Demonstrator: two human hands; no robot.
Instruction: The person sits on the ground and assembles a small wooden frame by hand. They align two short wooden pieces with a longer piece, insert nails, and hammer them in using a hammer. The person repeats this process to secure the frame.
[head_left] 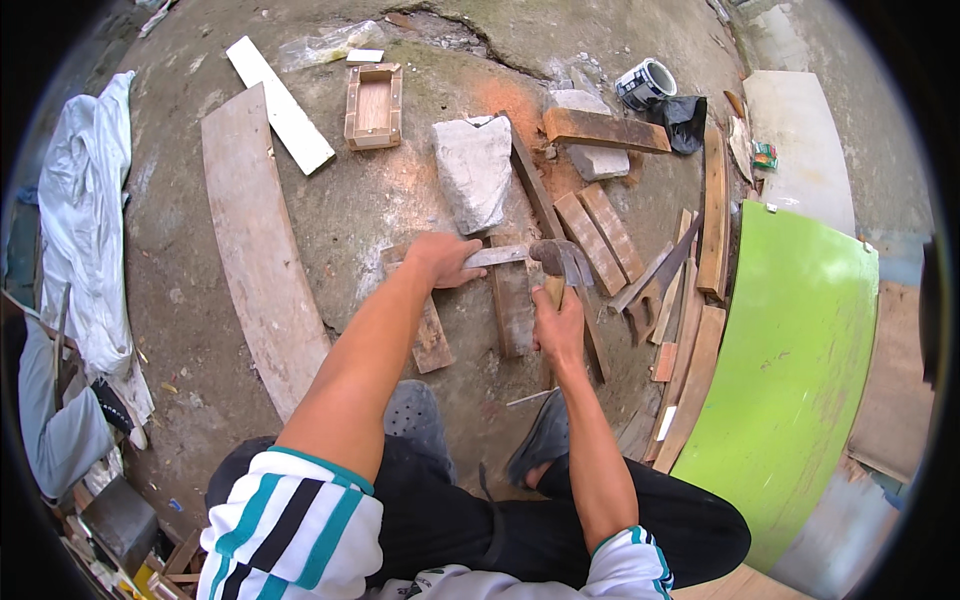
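My right hand (557, 322) is closed round the wooden handle of a claw hammer (552, 258), its metal head lying across the end of a narrow pale grey strip (497, 256). The other end of that strip is gripped in my left hand (443, 260). Whether the strip is wood or metal, I cannot tell. Beneath it lies a short brown board (513, 310) on the ground. Another short board (432, 338) rests under my left forearm, partly hidden. Just beyond my hands sits a rough grey concrete block (472, 170).
A small open wooden box (374, 105) stands at the far left of the block. On the right are two short planks (600, 235), a handsaw (645, 308), a green panel (785, 370) and a paint can (646, 84). A long plank (258, 240) lies left.
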